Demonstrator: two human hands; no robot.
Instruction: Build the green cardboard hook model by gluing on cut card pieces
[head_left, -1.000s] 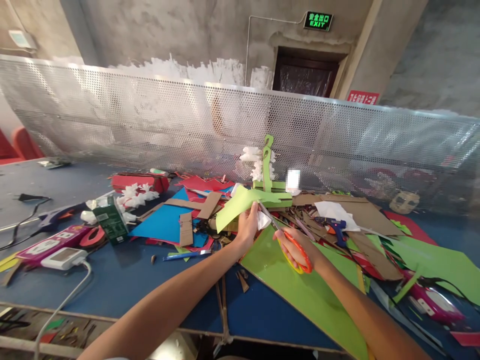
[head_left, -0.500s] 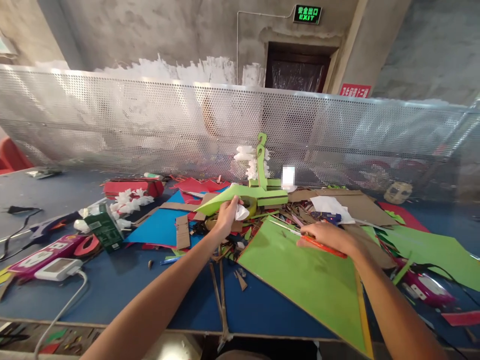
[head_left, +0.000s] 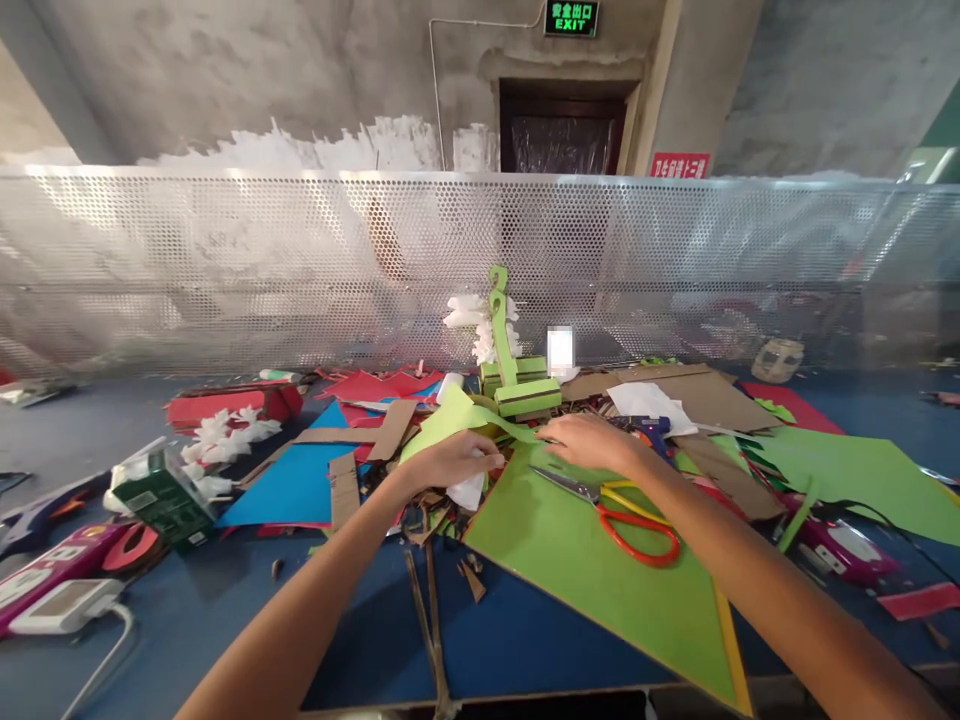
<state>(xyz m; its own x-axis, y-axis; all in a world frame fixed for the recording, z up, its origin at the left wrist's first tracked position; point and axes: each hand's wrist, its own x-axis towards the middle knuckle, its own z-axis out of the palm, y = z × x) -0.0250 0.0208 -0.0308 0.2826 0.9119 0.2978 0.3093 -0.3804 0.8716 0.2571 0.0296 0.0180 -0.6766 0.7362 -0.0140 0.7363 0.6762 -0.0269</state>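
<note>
Brown strips (head_left: 435, 640) run over the near edge of the blue worktop (head_left: 367, 635), left of a large green board (head_left: 600, 600) with a yellow edge, which lies at an angle. Open-bladed scissors (head_left: 598, 494) lie flat on this board, out of either hand, their handles orange and yellow and their tips towards the left.

Just beyond the scissor tips, a piece of light-green paper (head_left: 450, 415) bridges the space between the two hands: broad and curled at the left, thinning to a narrow tail at the right. The right hand (head_left: 589, 440) has its fingertips closed on that tail. The left hand (head_left: 454, 460) overlaps the paper's broad near part, fingers bent and narrow; whether they grip it cannot be told. White scrap paper (head_left: 469, 490) shows just under those fingers.

To the left, a dark green carton (head_left: 169, 505) stands tilted near a blue sheet (head_left: 277, 480) partly covered by cardboard pieces. To the right, a blue glue gun (head_left: 649, 428) lies against a white sheet (head_left: 649, 405).

Behind the light-green paper rises an upright green hooked shape (head_left: 501, 330) among green blocks (head_left: 529, 397). Farther back stand a perforated metal screen (head_left: 300, 260), a dark doorway (head_left: 562, 130) and a lit exit sign (head_left: 571, 18).
</note>
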